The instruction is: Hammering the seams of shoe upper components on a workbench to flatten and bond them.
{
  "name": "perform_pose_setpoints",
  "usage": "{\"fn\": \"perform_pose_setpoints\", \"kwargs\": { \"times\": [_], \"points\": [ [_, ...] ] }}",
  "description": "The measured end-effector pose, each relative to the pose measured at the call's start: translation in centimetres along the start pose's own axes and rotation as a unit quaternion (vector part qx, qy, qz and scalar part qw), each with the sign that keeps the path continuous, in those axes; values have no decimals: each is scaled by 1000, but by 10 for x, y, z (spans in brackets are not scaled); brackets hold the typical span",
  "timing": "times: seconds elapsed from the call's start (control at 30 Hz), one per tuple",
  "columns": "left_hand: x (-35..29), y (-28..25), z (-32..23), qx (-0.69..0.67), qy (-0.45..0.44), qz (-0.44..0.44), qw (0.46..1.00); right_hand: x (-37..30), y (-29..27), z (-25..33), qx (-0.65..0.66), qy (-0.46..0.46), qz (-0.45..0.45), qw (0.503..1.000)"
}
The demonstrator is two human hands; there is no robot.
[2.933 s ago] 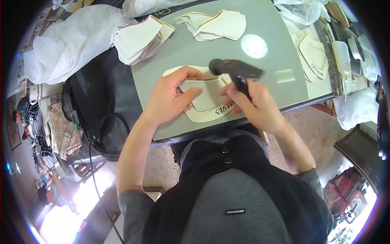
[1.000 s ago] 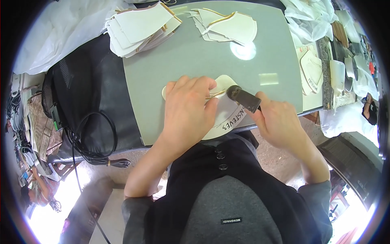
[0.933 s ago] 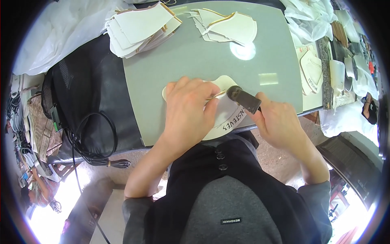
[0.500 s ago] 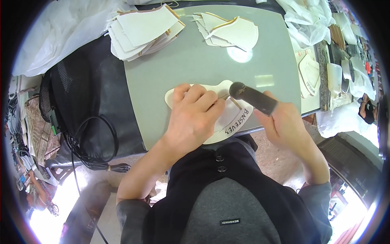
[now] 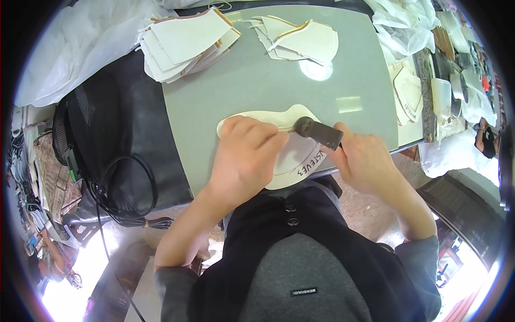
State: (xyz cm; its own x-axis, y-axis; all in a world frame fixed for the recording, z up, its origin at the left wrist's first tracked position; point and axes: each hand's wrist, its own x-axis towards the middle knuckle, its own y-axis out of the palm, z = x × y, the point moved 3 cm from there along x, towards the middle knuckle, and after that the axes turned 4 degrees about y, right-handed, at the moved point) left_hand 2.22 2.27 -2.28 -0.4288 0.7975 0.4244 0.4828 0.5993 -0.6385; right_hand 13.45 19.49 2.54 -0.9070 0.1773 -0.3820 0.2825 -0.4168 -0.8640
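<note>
Near the front edge of the grey-green work board (image 5: 257,86) lies a cream-white shoe-upper piece (image 5: 294,114) with a curved outline. A paler, lettered part (image 5: 300,161) sits at its near side. My left hand (image 5: 244,150) rests on the piece, fingers bent and pressed together at its inner edge; the fingertips are partly hidden. In my right hand (image 5: 365,161), closed around its mostly hidden handle, is a hammer (image 5: 324,136). Its dark head is over the piece, the round face beside my left fingertips. Whether the head touches the piece I cannot tell.
Two fanned stacks of white cut pieces, a larger stack (image 5: 188,45) and a smaller one (image 5: 316,43), lie at the board's far side. A black mesh bag (image 5: 118,123) and coiled cable (image 5: 153,185) sit left. Plastic bags (image 5: 402,27) and a lettered template (image 5: 409,94) are right.
The hammer head has shifted slightly left and lower, closer to my left fingertips. My left hand has slid a little left on the piece, its fingers drawn closer together.
</note>
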Motion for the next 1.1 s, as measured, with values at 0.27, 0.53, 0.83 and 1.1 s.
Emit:
{"fn": "perform_pose_setpoints", "kwargs": {
  "times": [0.27,0.53,0.83,1.1],
  "points": [
    [-1,-3,-7,82,101,50,990,-5,-10,7,131,-28,-90,987],
    [-1,-6,-1,45,80,28,995,-4,3,13,44,-2,3,999],
    [-7,-17,7,84,120,49,988,2,1,11,37,-7,8,999],
    [-5,-18,10,72,111,51,990,7,5,20,29,-33,19,999]
  ]
}}
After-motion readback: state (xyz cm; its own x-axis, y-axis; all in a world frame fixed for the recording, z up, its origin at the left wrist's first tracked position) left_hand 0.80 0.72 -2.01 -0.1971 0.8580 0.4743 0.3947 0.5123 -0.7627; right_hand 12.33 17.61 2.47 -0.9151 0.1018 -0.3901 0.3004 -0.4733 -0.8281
